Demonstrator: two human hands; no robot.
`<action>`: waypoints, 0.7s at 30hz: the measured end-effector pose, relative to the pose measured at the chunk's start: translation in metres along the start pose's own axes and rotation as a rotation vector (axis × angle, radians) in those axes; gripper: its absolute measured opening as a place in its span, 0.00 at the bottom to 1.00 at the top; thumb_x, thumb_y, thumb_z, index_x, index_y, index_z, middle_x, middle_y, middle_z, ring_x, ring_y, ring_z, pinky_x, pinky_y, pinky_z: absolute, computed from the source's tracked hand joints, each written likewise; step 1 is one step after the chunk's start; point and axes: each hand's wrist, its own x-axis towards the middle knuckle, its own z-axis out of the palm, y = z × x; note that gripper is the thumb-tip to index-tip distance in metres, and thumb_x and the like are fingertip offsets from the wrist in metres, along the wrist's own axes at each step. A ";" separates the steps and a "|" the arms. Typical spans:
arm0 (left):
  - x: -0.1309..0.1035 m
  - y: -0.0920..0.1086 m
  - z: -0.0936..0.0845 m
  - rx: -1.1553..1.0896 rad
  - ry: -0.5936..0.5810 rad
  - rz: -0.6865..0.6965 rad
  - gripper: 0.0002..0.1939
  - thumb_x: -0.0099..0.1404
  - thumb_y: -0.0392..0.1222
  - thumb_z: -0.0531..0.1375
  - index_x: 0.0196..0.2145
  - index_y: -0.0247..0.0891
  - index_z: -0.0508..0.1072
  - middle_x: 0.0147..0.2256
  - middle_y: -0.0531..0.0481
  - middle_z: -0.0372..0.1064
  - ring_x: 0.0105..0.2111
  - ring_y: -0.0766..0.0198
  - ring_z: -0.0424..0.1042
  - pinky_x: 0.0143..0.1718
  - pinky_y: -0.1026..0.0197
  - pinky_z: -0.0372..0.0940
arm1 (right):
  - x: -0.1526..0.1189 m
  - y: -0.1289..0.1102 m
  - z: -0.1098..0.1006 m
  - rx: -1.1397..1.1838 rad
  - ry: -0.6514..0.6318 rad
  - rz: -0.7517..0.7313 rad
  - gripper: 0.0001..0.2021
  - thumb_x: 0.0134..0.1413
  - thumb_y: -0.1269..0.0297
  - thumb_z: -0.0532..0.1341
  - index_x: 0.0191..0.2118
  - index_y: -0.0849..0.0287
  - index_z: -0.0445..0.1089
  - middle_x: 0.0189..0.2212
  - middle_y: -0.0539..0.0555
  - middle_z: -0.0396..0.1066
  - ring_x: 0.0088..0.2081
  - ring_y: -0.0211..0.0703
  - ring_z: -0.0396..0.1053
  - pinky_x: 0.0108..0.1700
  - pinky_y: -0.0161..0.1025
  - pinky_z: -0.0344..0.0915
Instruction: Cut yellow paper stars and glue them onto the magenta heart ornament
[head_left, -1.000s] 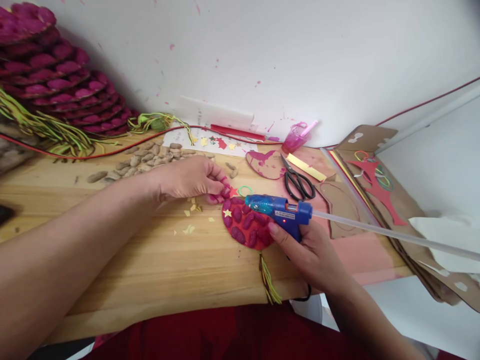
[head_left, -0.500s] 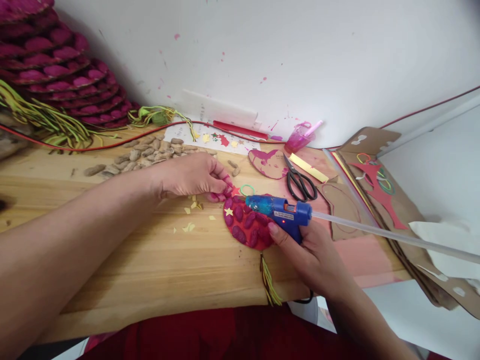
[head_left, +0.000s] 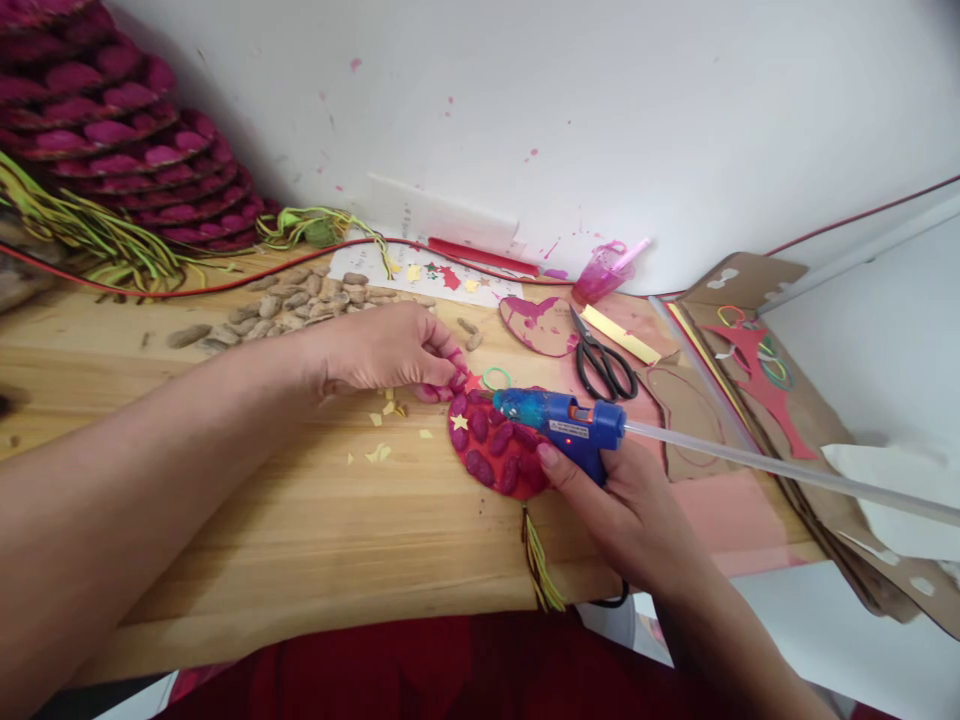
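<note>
My left hand (head_left: 401, 350) pinches a small red paper star (head_left: 472, 382) at the upper left edge of a red, rounded ornament. The ornament (head_left: 501, 462) lies on the table, covered with magenta-painted peanuts; a yellow star (head_left: 459, 423) sits on its left side and a yellow-green tassel (head_left: 541, 570) hangs toward the table's front edge. My right hand (head_left: 626, 500) is wrapped round a blue hot glue gun (head_left: 555, 415), its nozzle pointing left over the ornament's top near the red star. A long clear glue stick (head_left: 780, 468) runs out of its back. The trigger fingers are hidden.
Black scissors (head_left: 600, 365) lie beyond the glue gun, beside a heart-shaped cardboard piece (head_left: 536, 325). Peanuts (head_left: 292, 305) are heaped behind my left hand. A pink-stained cup (head_left: 600, 275) stands by the wall. Cardboard sheets (head_left: 840, 520) lie right; a magenta peanut-covered object (head_left: 127, 140) stands left.
Almost nothing differs. The whole view has shifted very slightly; both hands, the star and the glue gun keep their places over the ornament.
</note>
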 end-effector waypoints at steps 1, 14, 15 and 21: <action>0.000 0.000 0.000 0.005 0.001 -0.004 0.08 0.50 0.42 0.67 0.28 0.37 0.79 0.27 0.52 0.75 0.29 0.65 0.72 0.34 0.64 0.67 | 0.000 0.000 0.000 -0.003 -0.001 0.004 0.13 0.63 0.60 0.58 0.51 0.49 0.74 0.50 0.51 0.75 0.49 0.53 0.71 0.52 0.46 0.64; 0.002 -0.003 -0.001 0.040 0.004 0.003 0.07 0.50 0.43 0.67 0.28 0.39 0.80 0.27 0.52 0.76 0.30 0.64 0.73 0.34 0.64 0.67 | 0.000 -0.002 0.001 -0.008 -0.009 0.000 0.15 0.63 0.60 0.58 0.53 0.50 0.73 0.51 0.53 0.74 0.51 0.54 0.70 0.54 0.48 0.64; 0.002 -0.003 -0.001 0.049 0.005 0.006 0.07 0.50 0.43 0.67 0.28 0.39 0.80 0.27 0.52 0.76 0.30 0.64 0.73 0.34 0.64 0.67 | 0.000 -0.002 0.000 -0.009 -0.010 0.003 0.15 0.63 0.60 0.58 0.53 0.49 0.73 0.51 0.53 0.74 0.51 0.55 0.70 0.55 0.49 0.64; 0.000 -0.002 0.000 0.088 0.030 0.017 0.06 0.50 0.42 0.66 0.28 0.39 0.80 0.27 0.52 0.75 0.30 0.63 0.73 0.34 0.64 0.67 | 0.000 -0.006 -0.001 0.026 -0.027 0.015 0.17 0.63 0.60 0.58 0.57 0.47 0.70 0.54 0.53 0.72 0.56 0.56 0.66 0.60 0.52 0.59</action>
